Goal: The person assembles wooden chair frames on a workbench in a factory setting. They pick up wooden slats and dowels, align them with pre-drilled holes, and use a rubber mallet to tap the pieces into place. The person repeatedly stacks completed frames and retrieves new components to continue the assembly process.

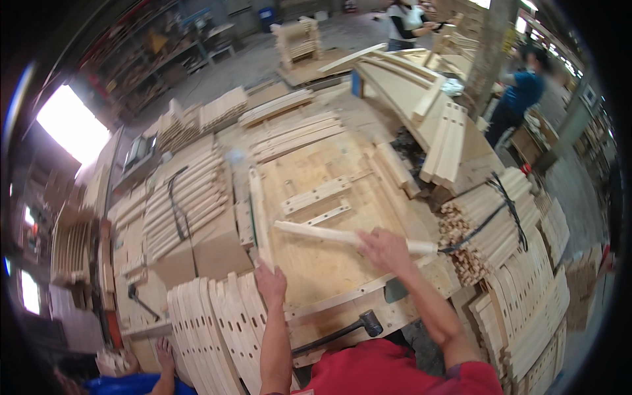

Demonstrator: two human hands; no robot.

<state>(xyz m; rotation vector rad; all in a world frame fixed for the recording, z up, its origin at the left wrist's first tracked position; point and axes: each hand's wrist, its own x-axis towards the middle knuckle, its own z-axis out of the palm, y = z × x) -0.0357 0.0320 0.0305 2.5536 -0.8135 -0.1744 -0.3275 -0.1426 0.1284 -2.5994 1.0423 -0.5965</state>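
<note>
On jig board [329, 263] | right hand [385, 249] fingers wrap wooden slat [316, 232] | left hand [270, 282] flat, fingers narrow

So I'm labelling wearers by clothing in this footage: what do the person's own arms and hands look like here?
Both forearms are bare, with no gloves, watch or rings that I can make out on the left hand or the right hand. A red short-sleeved shirt covers the upper arms and chest.

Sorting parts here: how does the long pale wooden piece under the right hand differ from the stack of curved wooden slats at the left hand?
The long pale wooden piece is single, plain-faced and lies across the plywood jig board under the right hand. The curved wooden slats are many, packed side by side, with rows of slots, beside the left hand. Both are light, unfinished wood.
</note>
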